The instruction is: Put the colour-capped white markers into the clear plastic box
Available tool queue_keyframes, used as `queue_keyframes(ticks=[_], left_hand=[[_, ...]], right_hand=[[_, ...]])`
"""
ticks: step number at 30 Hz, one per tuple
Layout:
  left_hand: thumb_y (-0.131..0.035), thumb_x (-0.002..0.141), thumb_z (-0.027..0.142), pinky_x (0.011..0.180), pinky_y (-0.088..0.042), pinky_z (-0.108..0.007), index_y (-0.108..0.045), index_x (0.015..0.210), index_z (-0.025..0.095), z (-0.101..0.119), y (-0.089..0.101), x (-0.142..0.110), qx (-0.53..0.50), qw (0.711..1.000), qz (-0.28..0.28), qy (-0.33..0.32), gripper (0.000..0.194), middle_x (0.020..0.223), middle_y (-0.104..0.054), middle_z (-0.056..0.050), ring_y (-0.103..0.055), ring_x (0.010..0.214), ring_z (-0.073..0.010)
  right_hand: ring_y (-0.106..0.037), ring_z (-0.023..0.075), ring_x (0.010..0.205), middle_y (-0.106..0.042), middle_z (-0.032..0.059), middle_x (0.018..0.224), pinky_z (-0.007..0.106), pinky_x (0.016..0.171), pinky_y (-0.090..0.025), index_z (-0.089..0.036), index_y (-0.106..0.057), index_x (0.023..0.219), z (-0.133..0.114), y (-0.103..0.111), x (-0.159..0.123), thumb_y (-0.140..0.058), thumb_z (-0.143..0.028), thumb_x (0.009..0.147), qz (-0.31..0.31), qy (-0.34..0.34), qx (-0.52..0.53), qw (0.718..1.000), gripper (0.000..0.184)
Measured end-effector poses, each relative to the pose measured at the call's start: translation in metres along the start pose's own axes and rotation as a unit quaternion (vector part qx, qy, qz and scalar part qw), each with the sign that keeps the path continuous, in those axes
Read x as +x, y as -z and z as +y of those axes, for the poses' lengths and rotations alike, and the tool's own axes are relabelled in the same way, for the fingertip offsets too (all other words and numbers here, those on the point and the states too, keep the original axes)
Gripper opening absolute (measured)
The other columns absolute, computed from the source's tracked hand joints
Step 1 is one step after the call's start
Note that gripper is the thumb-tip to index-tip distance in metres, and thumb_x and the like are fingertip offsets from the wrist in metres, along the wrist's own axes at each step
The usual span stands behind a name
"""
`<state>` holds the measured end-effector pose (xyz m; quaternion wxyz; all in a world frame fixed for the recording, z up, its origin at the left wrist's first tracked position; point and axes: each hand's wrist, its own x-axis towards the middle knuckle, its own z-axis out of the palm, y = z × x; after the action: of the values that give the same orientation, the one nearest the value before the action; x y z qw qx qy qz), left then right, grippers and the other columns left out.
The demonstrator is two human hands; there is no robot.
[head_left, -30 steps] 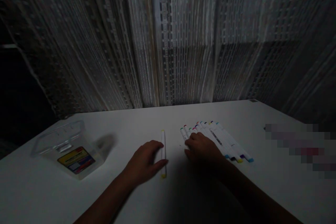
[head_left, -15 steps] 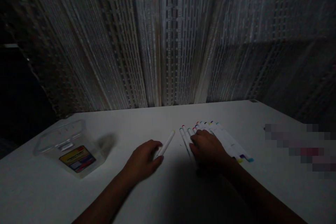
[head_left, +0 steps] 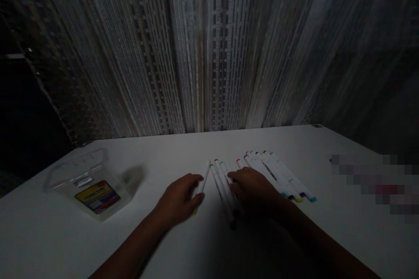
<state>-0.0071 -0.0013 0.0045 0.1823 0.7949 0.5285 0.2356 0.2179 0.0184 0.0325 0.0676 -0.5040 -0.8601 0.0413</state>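
The scene is dim. My left hand [head_left: 178, 200] lies on the white table [head_left: 163, 152], its fingers curled on a white marker with a yellow cap [head_left: 202, 178]. My right hand [head_left: 253, 187] lies flat, fingers down on three white markers [head_left: 222, 181] that rest just right of the yellow one. A row of several more white markers with coloured caps [head_left: 278, 174] lies to the right of that hand.
A clear plastic marker case with a yellow label [head_left: 87, 183] sits on the table at the left. A striped curtain [head_left: 209, 48] hangs behind the table's far edge. A blurred patch [head_left: 376, 183] covers something at the right.
My right hand has slid three markers leftward out of the row, next to the yellow one. My left hand has turned the yellow marker, which now points away and slightly right.
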Motion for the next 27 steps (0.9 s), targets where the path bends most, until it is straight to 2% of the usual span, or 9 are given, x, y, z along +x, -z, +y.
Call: queue_keyframes(ticks=[2, 5, 9, 11, 19, 23, 27], left_hand=[[-0.053, 0.077, 0.030, 0.076, -0.045, -0.034, -0.054, 0.111, 0.019, -0.001, 0.000, 0.000, 0.000, 1.000, 0.000, 0.003, 0.036, 0.095, -0.062, -0.006, -0.057, 0.083, -0.0196], [-0.053, 0.077, 0.030, 0.076, -0.044, -0.033, -0.054, 0.111, 0.019, -0.001, 0.000, 0.000, -0.003, 1.000, 0.002, 0.005, 0.035, 0.096, -0.061, -0.006, -0.057, 0.084, -0.0193], [-0.053, 0.077, 0.029, 0.075, -0.044, -0.033, -0.054, 0.111, 0.019, 0.000, 0.001, -0.001, 0.000, 1.000, -0.002, -0.001, 0.036, 0.095, -0.061, -0.006, -0.056, 0.083, -0.0187], [-0.052, 0.077, 0.030, 0.075, -0.044, -0.033, -0.053, 0.111, 0.019, 0.000, 0.001, -0.001, 0.006, 1.000, -0.004, -0.004, 0.035, 0.094, -0.061, -0.005, -0.056, 0.081, -0.0184], [-0.052, 0.078, 0.029, 0.077, -0.046, -0.035, -0.053, 0.113, 0.019, -0.003, 0.000, 0.000, 0.001, 1.000, -0.003, -0.016, 0.035, 0.098, -0.060, -0.006, -0.057, 0.085, -0.0194], [-0.054, 0.079, 0.025, 0.094, -0.040, -0.040, -0.053, 0.119, 0.023, 0.001, 0.001, -0.002, 0.007, 0.996, -0.016, -0.082, 0.039, 0.125, -0.048, -0.010, -0.049, 0.111, -0.0239], [-0.052, 0.081, 0.020, 0.100, -0.032, -0.049, -0.053, 0.121, 0.030, 0.007, 0.000, -0.006, 0.056, 0.986, -0.054, -0.147, 0.041, 0.140, -0.035, -0.008, -0.033, 0.127, -0.0284]], right_hand=[[-0.054, 0.0193, 0.095, -0.064, 0.0084, 0.103, 0.030, 0.081, -0.038, -0.016, -0.058, 0.111, -0.001, 0.001, -0.001, -0.045, -0.021, 0.081, 0.012, 0.012, 0.013, 1.000, 0.033], [-0.053, 0.0197, 0.097, -0.063, 0.0091, 0.102, 0.030, 0.082, -0.038, -0.015, -0.060, 0.104, 0.001, 0.006, -0.002, -0.043, -0.021, 0.081, 0.032, -0.030, -0.010, 0.999, 0.030], [-0.057, 0.0208, 0.085, -0.064, 0.0112, 0.097, 0.030, 0.070, -0.039, -0.015, -0.062, 0.094, 0.006, 0.013, -0.002, -0.039, -0.024, 0.083, 0.008, -0.114, -0.056, 0.992, 0.027], [-0.058, 0.0209, 0.079, -0.064, 0.0114, 0.093, 0.030, 0.065, -0.039, -0.015, -0.062, 0.090, 0.007, 0.012, -0.002, -0.039, -0.027, 0.083, -0.011, -0.123, -0.072, 0.990, 0.027], [-0.058, 0.0189, 0.086, -0.064, 0.0089, 0.097, 0.029, 0.071, -0.041, -0.017, -0.060, 0.105, 0.000, -0.001, 0.000, -0.045, -0.019, 0.081, -0.027, -0.003, 0.007, 1.000, 0.029], [-0.057, 0.0189, 0.089, -0.063, 0.0094, 0.098, 0.030, 0.075, -0.041, -0.016, -0.060, 0.106, -0.005, 0.002, -0.003, -0.045, -0.018, 0.081, -0.023, 0.028, 0.027, 0.999, 0.029], [-0.056, 0.0200, 0.089, -0.063, 0.0098, 0.096, 0.030, 0.074, -0.041, -0.016, -0.062, 0.098, -0.004, 0.003, -0.004, -0.044, -0.019, 0.082, -0.021, 0.006, -0.007, 1.000, 0.024]])
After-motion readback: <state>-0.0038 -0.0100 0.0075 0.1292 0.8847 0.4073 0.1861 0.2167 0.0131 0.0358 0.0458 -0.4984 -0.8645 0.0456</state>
